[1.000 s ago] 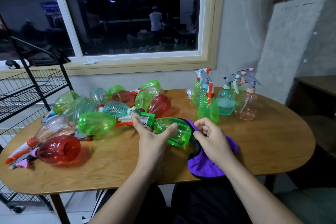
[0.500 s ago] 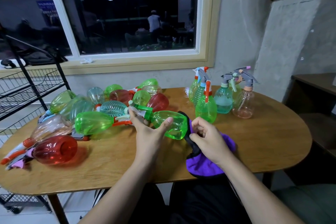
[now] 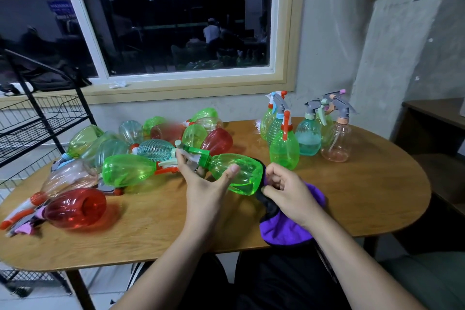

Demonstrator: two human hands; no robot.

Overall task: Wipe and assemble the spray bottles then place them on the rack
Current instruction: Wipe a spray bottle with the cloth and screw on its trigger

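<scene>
Head view: our left hand (image 3: 203, 189) grips a green spray bottle (image 3: 240, 173) above the oval wooden table (image 3: 364, 196). Our right hand (image 3: 286, 191), just beside it, clutches the purple cloth (image 3: 284, 233). Black rack (image 3: 42, 118) sits left of both, dark window (image 3: 176, 25) beyond.

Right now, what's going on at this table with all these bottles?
A person is wiping a green spray bottle. The left hand holds it sideways above the table, while the right hand holds a purple cloth against its base. A pile of bottles lies to the left; upright bottles stand behind.
</scene>
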